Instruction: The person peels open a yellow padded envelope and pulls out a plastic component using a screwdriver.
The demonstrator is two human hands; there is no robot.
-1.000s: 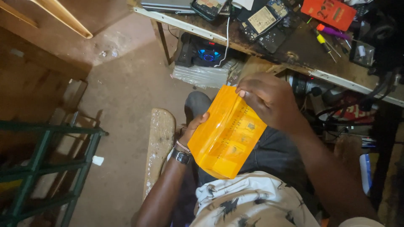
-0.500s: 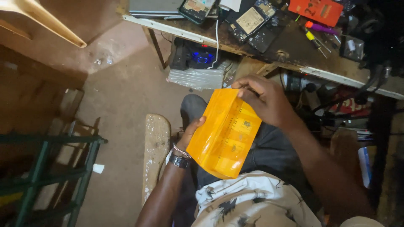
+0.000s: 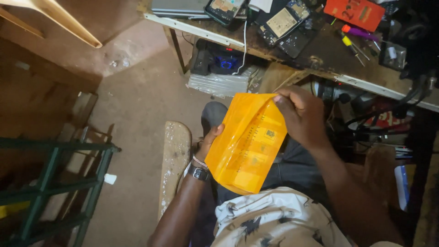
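I hold a flat orange plastic pouch [image 3: 247, 144] over my lap, its printed face toward me. My left hand [image 3: 209, 142] grips its left edge from behind, with a wristwatch and bracelet on that wrist. My right hand [image 3: 302, 116] pinches the pouch's top right corner, where the top edge is folded over. What is inside the pouch is hidden.
A cluttered workbench [image 3: 320, 50] runs across the top, with opened phones [image 3: 283, 23], screwdrivers [image 3: 352, 45] and an orange box [image 3: 354, 13]. A speaker with blue light [image 3: 224, 61] sits under it. A wooden bench plank [image 3: 173, 160] lies at my left, a green metal frame [image 3: 50, 183] farther left.
The pouch and both hands keep their grip. The view has shifted slightly, so the bench and pouch sit a little lower and more to the right.
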